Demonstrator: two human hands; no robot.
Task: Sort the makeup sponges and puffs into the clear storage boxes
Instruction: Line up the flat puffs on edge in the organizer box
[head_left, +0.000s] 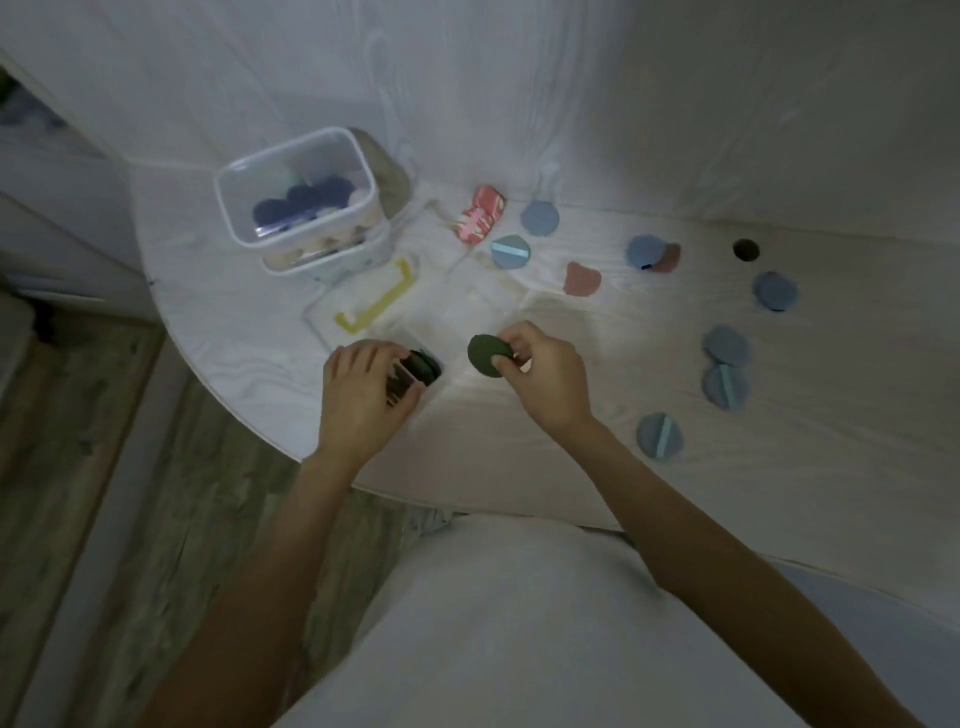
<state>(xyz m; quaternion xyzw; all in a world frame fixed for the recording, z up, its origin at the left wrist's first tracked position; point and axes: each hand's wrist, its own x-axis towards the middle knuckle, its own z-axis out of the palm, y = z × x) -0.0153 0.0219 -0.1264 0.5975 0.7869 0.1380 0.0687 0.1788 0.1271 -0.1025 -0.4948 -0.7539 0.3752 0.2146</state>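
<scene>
My right hand (545, 371) pinches a dark green round puff (483, 354) just above the white table. My left hand (363, 387) grips a small clear box (415, 370) lying near the table's front edge, with dark green puffs stacked inside it. Several blue puffs lie loose on the right, among them one (660, 435) nearest me and one (726, 345) farther right. A pink puff (582, 279) and a blue puff with a strap (510, 251) lie in the middle.
Two stacked clear boxes (244, 182) holding dark and pale puffs stand at the back left. A clear lid with a yellow handle (376, 304) lies flat beside them. A red-and-white patterned sponge (480, 213) lies behind. A cable hole (746, 249) pierces the table at the right.
</scene>
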